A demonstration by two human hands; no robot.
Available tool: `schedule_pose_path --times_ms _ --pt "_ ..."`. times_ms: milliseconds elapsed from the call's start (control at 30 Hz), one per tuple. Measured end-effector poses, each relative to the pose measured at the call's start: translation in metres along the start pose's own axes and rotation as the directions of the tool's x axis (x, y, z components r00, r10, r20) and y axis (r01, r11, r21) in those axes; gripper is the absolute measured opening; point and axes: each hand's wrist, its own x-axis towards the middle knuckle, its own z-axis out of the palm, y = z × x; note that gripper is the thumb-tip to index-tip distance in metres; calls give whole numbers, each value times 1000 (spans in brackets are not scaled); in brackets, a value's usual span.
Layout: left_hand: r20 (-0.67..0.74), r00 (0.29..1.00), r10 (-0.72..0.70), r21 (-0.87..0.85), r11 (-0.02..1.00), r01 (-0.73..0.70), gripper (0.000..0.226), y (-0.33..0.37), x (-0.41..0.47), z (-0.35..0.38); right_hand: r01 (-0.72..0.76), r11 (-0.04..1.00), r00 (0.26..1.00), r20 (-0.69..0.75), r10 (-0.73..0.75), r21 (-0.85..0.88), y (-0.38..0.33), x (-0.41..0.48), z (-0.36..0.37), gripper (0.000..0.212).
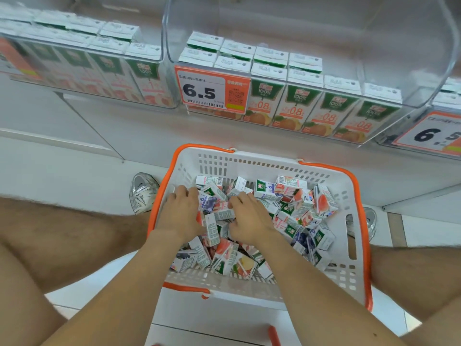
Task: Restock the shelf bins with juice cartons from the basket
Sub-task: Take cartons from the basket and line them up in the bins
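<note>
A white basket with orange handles (359, 236) stands on the floor between my knees, holding a loose pile of small juice cartons (294, 211). My left hand (182, 213) lies palm down on the pile's left side. Its fingers bend down among the cartons and the tips are hidden. My right hand (249, 221) is beside it near the middle, its fingers and thumb curled round a white carton (222, 214). Above, a clear shelf bin (369, 68) holds upright orange-juice cartons (294, 106) in rows. The bin's back and right parts have room.
A second clear bin (82, 66) at left is packed with peach cartons. A third bin (446, 113) shows at the right edge. Orange price tags reading 6.5 (212, 88) hang on the bin fronts. My shoes (143, 193) flank the basket on white floor.
</note>
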Motion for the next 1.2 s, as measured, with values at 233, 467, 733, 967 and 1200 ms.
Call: schedule_pose_path --times_ms 233,467,733,967,1200 --pt "-70 987 147 384 917 -109 48 0 -9 6 -45 947 994 113 9 318 -33 52 5 49" --pt "-62 996 69 98 993 -63 84 11 -8 -10 39 983 985 157 -68 181 -40 76 20 46" --pt "-198 980 -14 -152 988 -17 74 1 -8 -15 -39 944 994 107 4 328 -32 89 -2 55" --pt "-225 961 -162 -560 828 8 79 2 -4 -43 -281 751 957 237 170 597 14 69 -54 37" --pt "133 977 -166 -969 185 163 77 18 -22 -96 -401 433 903 429 36 807 16 26 -133 40"
